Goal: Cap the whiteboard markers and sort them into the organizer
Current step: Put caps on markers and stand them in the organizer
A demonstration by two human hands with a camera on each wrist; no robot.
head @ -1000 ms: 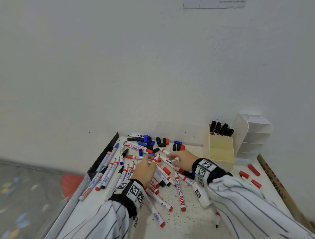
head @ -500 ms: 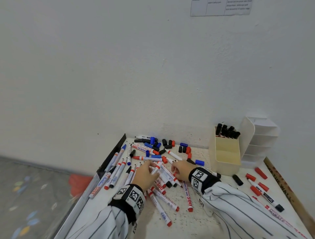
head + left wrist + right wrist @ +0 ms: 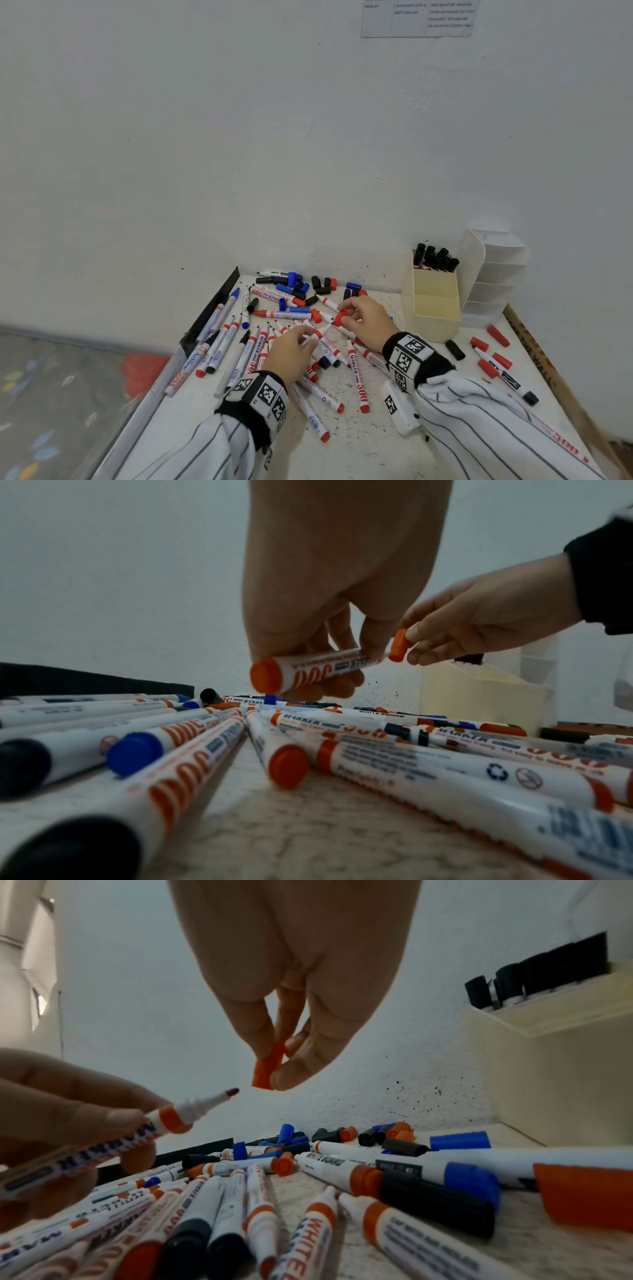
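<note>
My left hand (image 3: 298, 346) (image 3: 329, 653) holds an uncapped red whiteboard marker (image 3: 308, 669) (image 3: 147, 1129) lifted above the pile, its bare tip pointing toward my right hand. My right hand (image 3: 363, 317) (image 3: 277, 1058) pinches a red cap (image 3: 340, 318) (image 3: 398, 645) (image 3: 268, 1069) between thumb and fingers, a short gap from the marker tip. Several uncapped red, blue and black markers (image 3: 358, 380) lie scattered on the table (image 3: 359, 442). The cream organizer (image 3: 435, 301) stands at the back right with several black-capped markers (image 3: 435, 257) in its rear compartment.
Loose caps in blue, black and red (image 3: 322, 286) lie near the wall. More red caps (image 3: 496, 334) and a black-capped marker (image 3: 507, 377) lie right of the organizer. A white tiered shelf (image 3: 496, 270) stands behind it. A black bar (image 3: 212, 305) edges the table's left side.
Both hands rose from the pile: the left lifted a red marker, the right picked up a red cap and brought it toward the marker's tip.
</note>
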